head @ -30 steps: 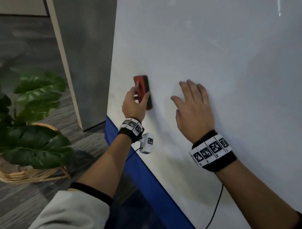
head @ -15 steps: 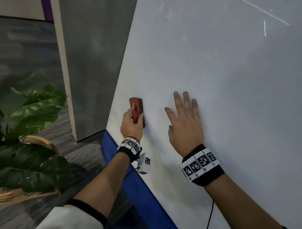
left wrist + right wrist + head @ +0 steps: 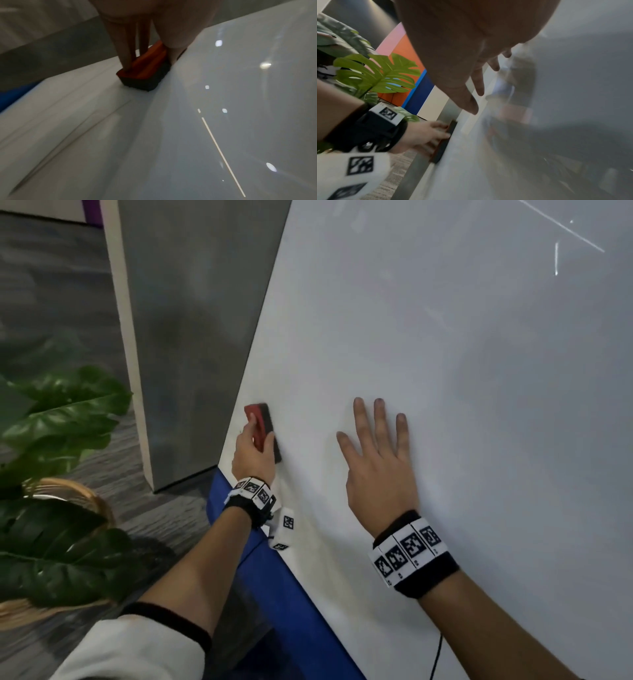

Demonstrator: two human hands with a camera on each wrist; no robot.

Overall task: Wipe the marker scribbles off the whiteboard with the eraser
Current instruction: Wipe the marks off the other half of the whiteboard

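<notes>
A red-backed eraser (image 3: pixel 262 428) with a dark felt face lies against the whiteboard (image 3: pixel 445 371) near its lower left corner. My left hand (image 3: pixel 255 455) grips it from behind, fingers and thumb pinching its sides; the left wrist view shows the eraser (image 3: pixel 145 70) pressed on the board under those fingers. To the right, my right hand (image 3: pixel 378 460) rests flat on the board with fingers straight and spread; in the right wrist view the fingers (image 3: pixel 478 83) reach toward the board. No marker scribbles show near the eraser; only faint smears.
A blue ledge (image 3: pixel 281 587) runs along the board's lower edge. A grey panel (image 3: pixel 191 337) stands left of the board. A leafy plant (image 3: pixel 58 446) in a woven basket (image 3: pixel 85 501) sits on the floor at left. Light reflections streak the board's upper right.
The eraser and left hand have slid down and left toward the board's lower left corner. My right hand stays flat on the board, fingers now straighter and more spread. The view has shifted.
</notes>
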